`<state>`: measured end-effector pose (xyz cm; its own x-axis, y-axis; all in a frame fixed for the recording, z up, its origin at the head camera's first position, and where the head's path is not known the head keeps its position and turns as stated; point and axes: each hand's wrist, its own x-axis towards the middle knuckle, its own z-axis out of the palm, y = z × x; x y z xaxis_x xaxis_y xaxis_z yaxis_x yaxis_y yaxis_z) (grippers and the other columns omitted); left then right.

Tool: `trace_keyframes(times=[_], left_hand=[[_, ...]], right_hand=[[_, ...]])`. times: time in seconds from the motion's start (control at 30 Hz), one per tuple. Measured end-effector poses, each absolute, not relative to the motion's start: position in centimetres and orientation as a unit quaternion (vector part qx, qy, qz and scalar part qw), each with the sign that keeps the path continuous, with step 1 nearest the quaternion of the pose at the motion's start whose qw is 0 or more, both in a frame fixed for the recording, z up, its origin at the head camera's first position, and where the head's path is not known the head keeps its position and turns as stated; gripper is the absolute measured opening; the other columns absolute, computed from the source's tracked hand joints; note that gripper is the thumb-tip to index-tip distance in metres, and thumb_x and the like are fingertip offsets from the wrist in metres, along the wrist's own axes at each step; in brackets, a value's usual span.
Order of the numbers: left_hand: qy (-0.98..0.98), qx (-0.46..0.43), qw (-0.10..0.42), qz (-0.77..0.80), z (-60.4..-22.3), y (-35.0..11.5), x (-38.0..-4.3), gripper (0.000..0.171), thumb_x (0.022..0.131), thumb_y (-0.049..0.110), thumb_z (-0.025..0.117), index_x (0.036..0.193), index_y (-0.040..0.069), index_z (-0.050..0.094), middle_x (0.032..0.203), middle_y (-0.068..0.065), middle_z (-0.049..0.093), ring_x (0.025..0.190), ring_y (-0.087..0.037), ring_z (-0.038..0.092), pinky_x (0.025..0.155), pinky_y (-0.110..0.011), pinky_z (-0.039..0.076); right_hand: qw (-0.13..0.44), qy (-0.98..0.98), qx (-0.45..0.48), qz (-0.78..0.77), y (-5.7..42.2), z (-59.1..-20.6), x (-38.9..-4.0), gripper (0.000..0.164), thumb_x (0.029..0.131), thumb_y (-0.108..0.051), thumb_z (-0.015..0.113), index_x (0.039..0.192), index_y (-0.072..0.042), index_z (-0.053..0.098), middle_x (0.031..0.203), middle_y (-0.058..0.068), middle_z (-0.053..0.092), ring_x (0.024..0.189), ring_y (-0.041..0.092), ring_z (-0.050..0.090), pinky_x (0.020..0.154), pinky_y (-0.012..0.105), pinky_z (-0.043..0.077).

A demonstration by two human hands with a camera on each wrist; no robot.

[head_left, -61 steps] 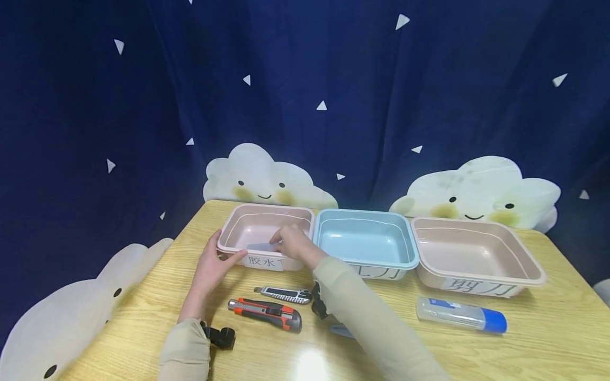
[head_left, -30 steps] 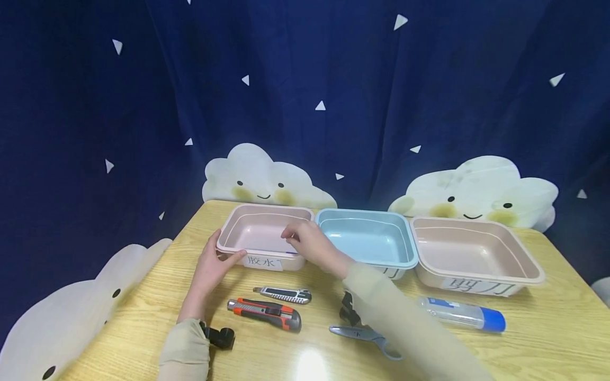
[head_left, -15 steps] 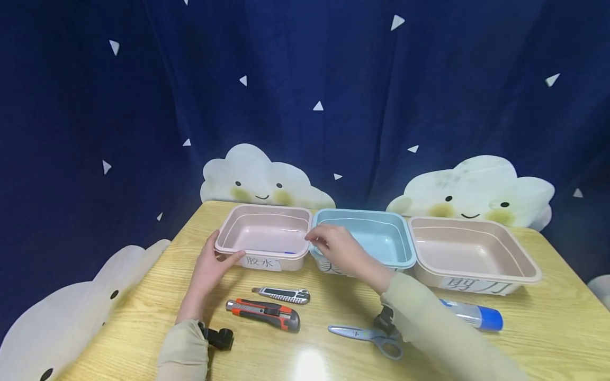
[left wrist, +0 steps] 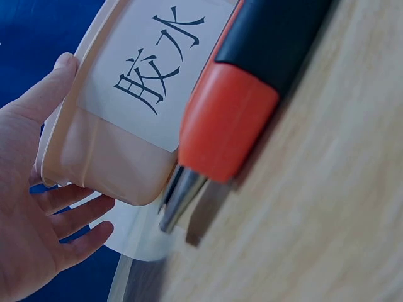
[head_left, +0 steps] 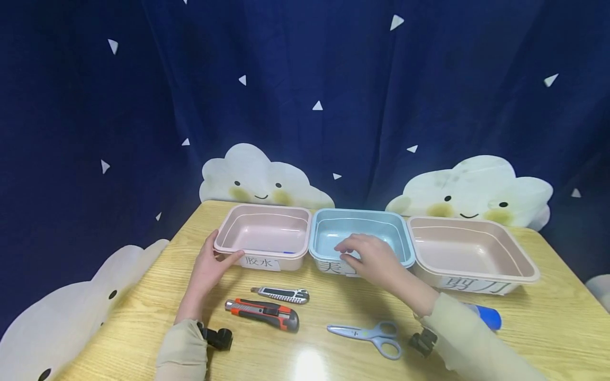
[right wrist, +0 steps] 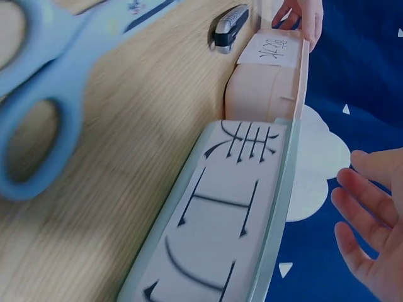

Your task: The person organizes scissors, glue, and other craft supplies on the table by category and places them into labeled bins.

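Note:
My left hand [head_left: 208, 267] grips the front left corner of the left pink bin [head_left: 264, 209], thumb at the front rim and fingers along the side. In the left wrist view, the bin's label [left wrist: 157, 69] faces the camera. A small blue piece [head_left: 288, 252] shows inside that bin, mostly hidden by the front wall. My right hand [head_left: 371, 259] hovers over the front rim of the blue bin [head_left: 362, 215], fingers loosely bent and nothing between them. In the right wrist view, the right hand [right wrist: 378, 220] stands apart from the bin's rim.
An orange-black utility knife [head_left: 262, 313], a smaller grey utility knife [head_left: 281, 295] and blue scissors [head_left: 367, 334] lie on the wooden table [head_left: 257, 360]. A blue-capped glue bottle [head_left: 490, 317] is partly hidden behind the right sleeve. Another pinkish bin [head_left: 472, 226] stands at right.
My right hand has come out of the left pink bin and moved right to the blue bin. The scissors are uncovered; the sleeve now hides most of the glue bottle. My left hand stays put.

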<state>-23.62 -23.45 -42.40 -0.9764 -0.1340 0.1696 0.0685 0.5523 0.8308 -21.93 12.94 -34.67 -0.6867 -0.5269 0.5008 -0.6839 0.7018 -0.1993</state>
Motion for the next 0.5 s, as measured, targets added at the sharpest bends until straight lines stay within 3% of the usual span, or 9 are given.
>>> trace_keyframes(times=[0.27, 0.5], left_hand=[[-0.872, 0.019, 0.102, -0.479, -42.2, -23.3, -23.5, 0.093, 0.075, 0.045, 0.071, 0.144, 0.012, 0.018, 0.135, -0.018, 0.039, 0.116, -0.034, 0.046, 0.097, -0.047, 0.042], [-0.875, 0.023, 0.104, -0.471, -42.3, -23.4, -23.5, 0.094, 0.075, 0.046, 0.070, 0.145, 0.012, 0.018, 0.134, -0.018, 0.040, 0.115, -0.034, 0.047, 0.096, -0.047, 0.042]], right_hand=[[0.192, -0.916, 0.301, 0.184, 16.5, -35.0, -20.6, 0.015, 0.076, -0.017, 0.072, 0.090, -0.016, 0.069, 0.085, -0.006, 0.067, 0.083, 0.014, 0.063, 0.073, 0.034, 0.052], [0.215, -0.917, 0.292, 0.165, 19.1, -35.6, -19.9, 0.017, 0.073, -0.021, 0.076, 0.088, -0.018, 0.070, 0.083, -0.007, 0.067, 0.079, 0.013, 0.063, 0.069, 0.032, 0.052]])
